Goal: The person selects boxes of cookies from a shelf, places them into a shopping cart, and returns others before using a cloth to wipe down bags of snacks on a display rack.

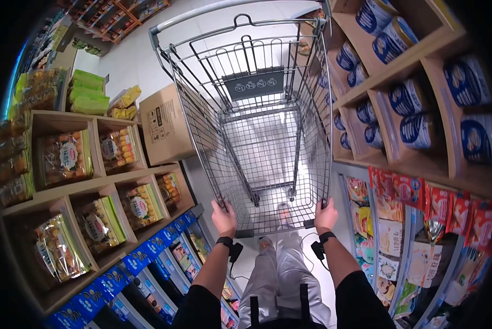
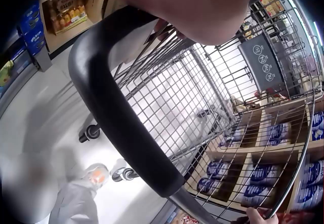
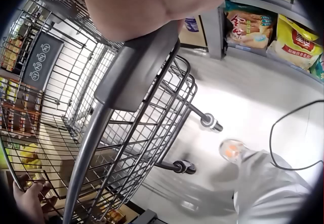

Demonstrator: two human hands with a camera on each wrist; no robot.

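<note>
Wire cart (image 1: 268, 137) — hands (image 1: 224, 217) on handle

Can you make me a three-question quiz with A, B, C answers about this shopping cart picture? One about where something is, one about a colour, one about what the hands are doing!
1. Where is the cardboard box?
A. On the floor left of the shopping cart
B. Inside the cart
C. On the right shelf

2. What colour are the snack bags hanging lower right?
A. Green
B. Red
C. Black

3. What are the left hand and right hand doing?
A. Hanging loose
B. Lifting a box
C. Gripping the cart handle

Answers: 1 A, the box sits beside the cart's left side. 2 B, their tops are red. 3 C, both hands wrap the handle ends.
</note>
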